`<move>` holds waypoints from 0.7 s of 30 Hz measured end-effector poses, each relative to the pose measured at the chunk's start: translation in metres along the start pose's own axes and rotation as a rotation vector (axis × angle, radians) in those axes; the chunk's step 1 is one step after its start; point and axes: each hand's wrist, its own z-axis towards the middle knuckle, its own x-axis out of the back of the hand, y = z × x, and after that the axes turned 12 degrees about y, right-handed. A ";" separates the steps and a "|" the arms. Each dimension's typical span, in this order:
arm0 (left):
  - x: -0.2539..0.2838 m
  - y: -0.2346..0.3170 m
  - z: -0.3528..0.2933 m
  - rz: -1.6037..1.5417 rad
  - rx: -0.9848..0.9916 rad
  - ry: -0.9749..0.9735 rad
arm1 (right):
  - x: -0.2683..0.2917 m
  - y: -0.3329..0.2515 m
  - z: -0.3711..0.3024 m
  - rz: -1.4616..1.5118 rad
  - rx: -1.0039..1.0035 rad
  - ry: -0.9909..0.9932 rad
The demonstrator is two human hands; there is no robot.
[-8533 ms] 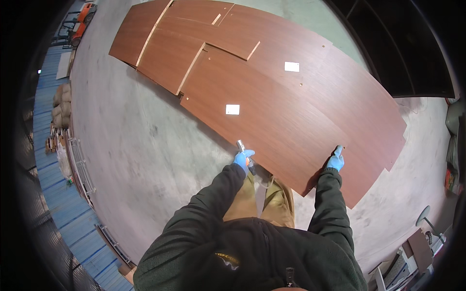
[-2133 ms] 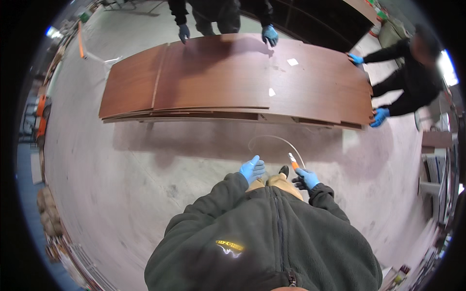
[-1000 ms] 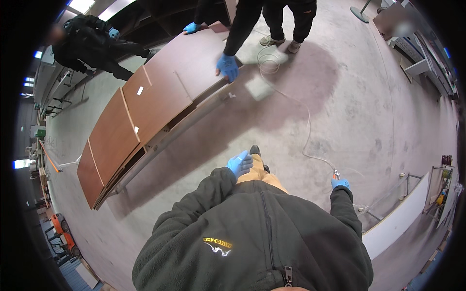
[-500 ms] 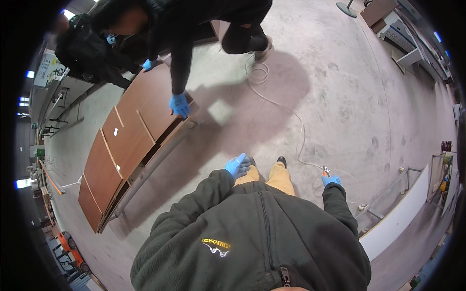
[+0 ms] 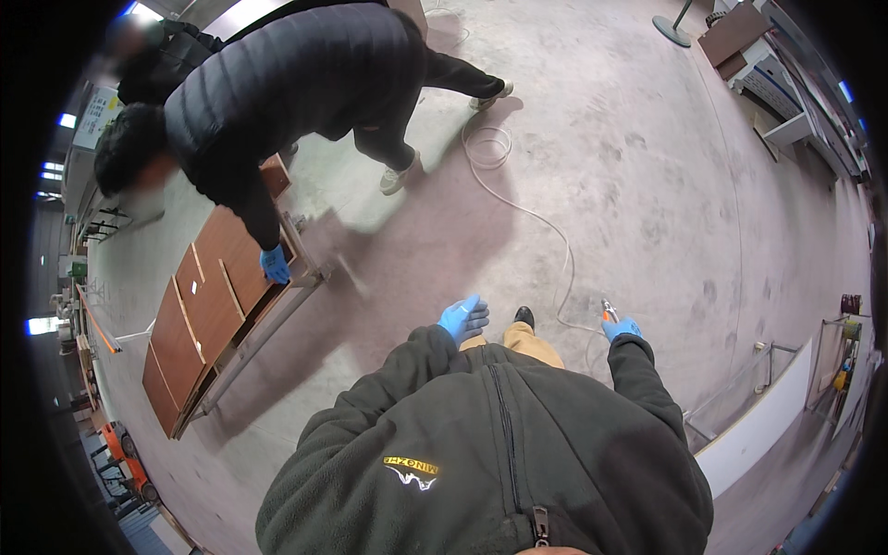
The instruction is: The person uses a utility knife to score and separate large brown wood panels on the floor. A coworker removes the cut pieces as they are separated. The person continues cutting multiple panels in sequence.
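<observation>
Two blue-gloved hands of the person wearing the camera are held apart in front of the body. The left hand (image 5: pixel 465 319) is loosely spread and holds nothing. The right hand (image 5: pixel 622 328) is wrapped around a small orange and silver hand tool (image 5: pixel 608 313); a pale hose (image 5: pixel 536 215) loops across the concrete floor (image 5: pixel 638 213) toward it.

Reddish-brown panels (image 5: pixel 222 268) lie stacked on a metal frame (image 5: pixel 242 363) to the left, well apart from both hands. A co-worker (image 5: pixel 296 88) in a dark padded jacket bends over the near end of the stack, one gloved hand (image 5: pixel 275 265) on its edge. Another person (image 5: pixel 153 60) is partly hidden behind.

As for progress, the panels appear to be already piled up, while the co-worker's handling of them seems unfinished. The tool touches none of them, so its part looks paused or over. How much is left cannot be told.

For writing, the wearer's dark fleece (image 5: pixel 499 435) carries yellow lettering above a white peaked emblem (image 5: pixel 412 470). Small white labels (image 5: pixel 200 347) on the panels and a printed sheet (image 5: pixel 100 116) at far left are too small to read.
</observation>
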 end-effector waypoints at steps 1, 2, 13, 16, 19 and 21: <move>-0.020 0.011 0.011 -0.018 0.001 0.008 | 0.012 -0.002 0.025 -0.005 0.018 0.003; -0.040 0.023 0.022 -0.035 0.002 0.016 | 0.025 -0.005 0.050 0.015 0.036 0.008; -0.322 0.178 0.125 -0.085 -0.027 0.053 | 0.211 -0.024 0.346 0.042 0.136 -0.015; -0.412 0.221 0.164 -0.083 -0.040 0.060 | 0.268 -0.028 0.443 0.021 0.149 -0.037; -0.475 0.260 0.207 -0.090 -0.047 0.066 | 0.301 -0.050 0.523 0.090 0.225 -0.083; -0.508 0.280 0.235 -0.102 -0.041 0.090 | 0.317 -0.073 0.566 0.176 0.256 -0.171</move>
